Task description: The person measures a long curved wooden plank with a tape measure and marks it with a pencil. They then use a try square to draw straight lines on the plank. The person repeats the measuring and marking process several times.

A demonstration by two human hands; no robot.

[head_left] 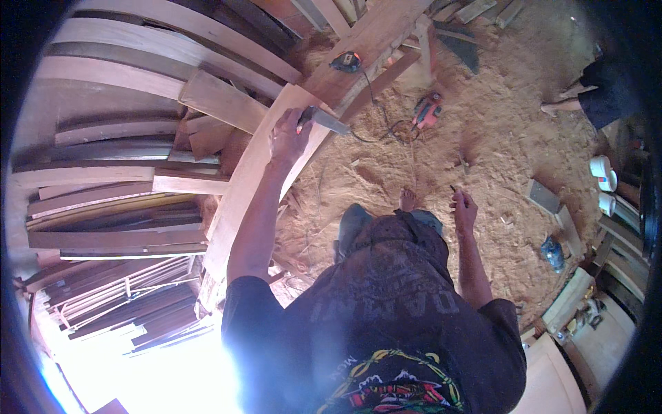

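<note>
A long pale plank point(238, 203) lies slantwise to my left on a thicker timber. My left hand point(288, 134) is closed over what looks like a try square point(331, 122), pressed against the far part of the plank. Its flat blade sticks out to the right past the plank's edge; its dark grip is partly under my fingers. Held away from the wood, above the sawdust floor, my right hand point(465, 207) is closed on a thin dark pencil-like stick point(452, 188). Farther along the timber rests a black-and-orange tape measure point(346, 62).
Stacked boards point(124, 176) fill the left side. A red corded power tool point(427, 110) sits on the sawdust point(496, 124) ahead, its cord running to the timber. Another person's leg point(569, 103), white buckets point(600, 167), and a blue object point(552, 254) are at the right.
</note>
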